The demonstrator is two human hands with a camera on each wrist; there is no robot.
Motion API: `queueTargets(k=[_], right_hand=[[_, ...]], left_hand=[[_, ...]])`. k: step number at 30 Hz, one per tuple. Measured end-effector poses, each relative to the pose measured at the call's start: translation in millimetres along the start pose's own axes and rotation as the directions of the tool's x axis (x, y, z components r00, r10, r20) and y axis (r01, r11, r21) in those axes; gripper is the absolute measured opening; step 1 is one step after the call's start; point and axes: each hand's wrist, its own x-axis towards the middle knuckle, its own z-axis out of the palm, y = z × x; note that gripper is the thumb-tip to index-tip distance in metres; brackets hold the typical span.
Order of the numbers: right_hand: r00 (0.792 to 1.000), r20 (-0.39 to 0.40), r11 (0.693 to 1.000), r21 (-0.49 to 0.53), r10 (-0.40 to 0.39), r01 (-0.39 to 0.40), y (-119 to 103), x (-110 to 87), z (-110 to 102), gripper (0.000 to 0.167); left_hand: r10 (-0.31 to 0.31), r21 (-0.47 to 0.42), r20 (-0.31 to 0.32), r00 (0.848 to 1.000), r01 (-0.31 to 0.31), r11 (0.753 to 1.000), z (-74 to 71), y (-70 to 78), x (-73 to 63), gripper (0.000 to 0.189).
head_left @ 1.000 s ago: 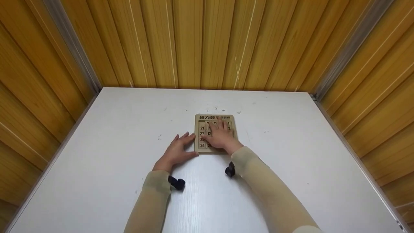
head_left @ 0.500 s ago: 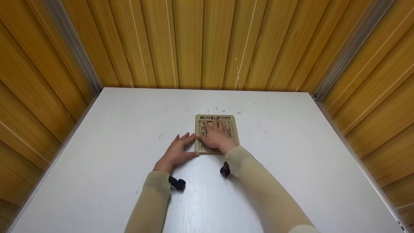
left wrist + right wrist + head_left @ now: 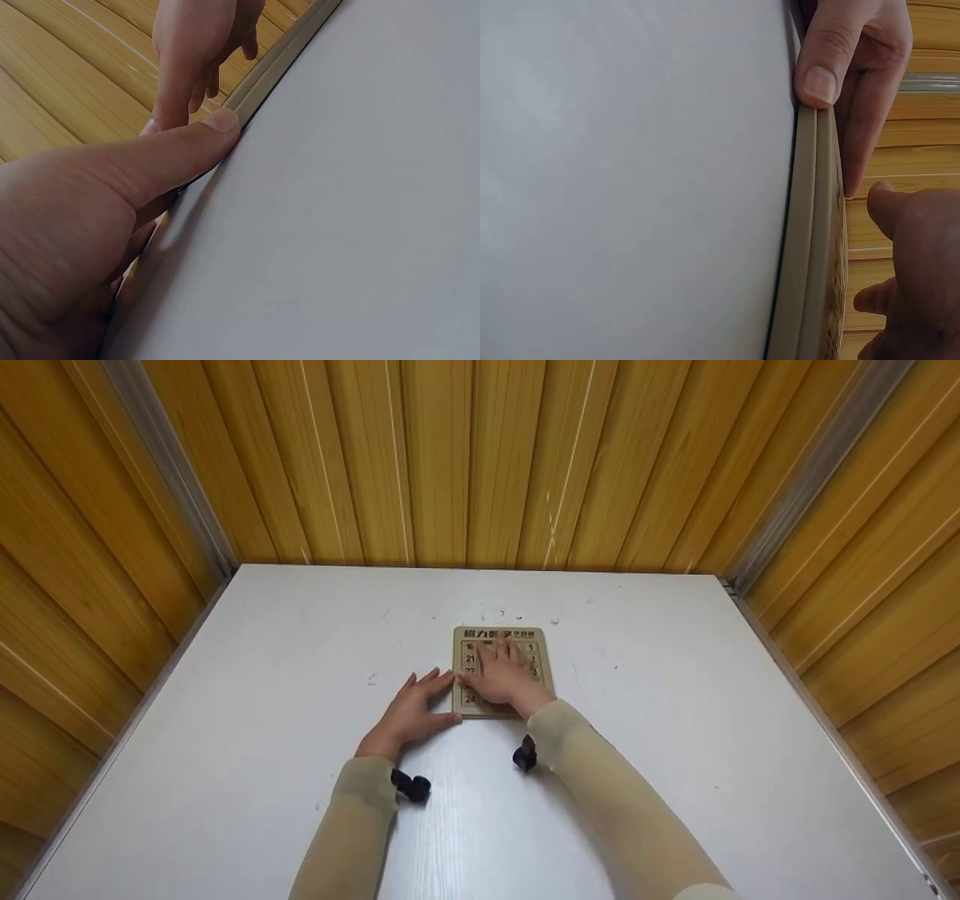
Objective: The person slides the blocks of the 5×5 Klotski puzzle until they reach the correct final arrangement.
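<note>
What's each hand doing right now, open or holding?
Left hand: open, touching the edge of the puzzle board.
Right hand: open, spread over the number tiles.

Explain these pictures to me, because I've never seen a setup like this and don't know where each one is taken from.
There's no machine here, just a person's two bare hands. The head-worn camera looks forward and down; the two other pictures come from cameras on the left and right wrists. On the flat white table lies a beige rectangular board with small square numbered tiles. The left hand rests its thumb at the board's near left corner. The right hand is over the tiles, fingers spread. Neither plainly grips anything.
</note>
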Motion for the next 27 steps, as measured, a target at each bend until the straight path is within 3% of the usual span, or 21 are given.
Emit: queueTargets(k=[7, 12, 27], right_hand=[[0.997, -0.011, 0.997, 0.025, 0.070, -0.070, 17.9, -3.0, -6.7, 0.088], [0.997, -0.026, 0.997, 0.031, 0.078, -0.077, 23.4, -5.5, -6.1, 0.086], [0.998, 0.000, 0.998, 0.009, 0.062, -0.062, 9.3, -4.0, -1.5, 0.085]], left_hand=[[0.015, 0.019, 0.006, 1.000, -0.015, 1.000, 0.1, -1.6, 2.3, 0.082], [0.008, 0.013, 0.004, 1.000, -0.008, 1.000, 0.2, -1.5, 2.0, 0.083], [0.024, 0.011, 0.013, 1.000, -0.024, 1.000, -0.6, 0.1, 1.6, 0.081]])
